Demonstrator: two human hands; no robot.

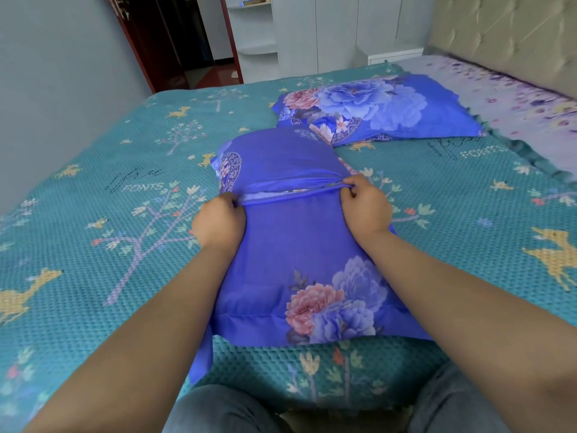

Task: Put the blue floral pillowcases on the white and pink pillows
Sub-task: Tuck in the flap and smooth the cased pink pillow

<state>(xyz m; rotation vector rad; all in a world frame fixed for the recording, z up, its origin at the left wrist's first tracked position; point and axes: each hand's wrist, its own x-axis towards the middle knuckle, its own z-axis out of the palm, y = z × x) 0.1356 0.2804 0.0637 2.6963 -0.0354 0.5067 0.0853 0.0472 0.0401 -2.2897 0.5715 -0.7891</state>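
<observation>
A blue floral pillowcase (287, 264) with a pillow inside lies lengthwise in front of me on the bed. Across its middle runs an overlapping flap opening (290, 192), where a thin strip of pale fabric shows. My left hand (218, 223) grips the flap's edge at its left end. My right hand (363, 204) pinches the same edge at its right end. A second pillow in a blue floral pillowcase (381, 107) lies flat farther back on the right, apart from my hands.
A teal bedspread (103, 214) with deer and tree prints covers the bed. A lilac sheet (505, 98) and a padded headboard (505, 35) are at the far right. A grey wall (56, 64), a dark doorway and white cabinets (315, 29) stand behind. My knees are at the bottom edge.
</observation>
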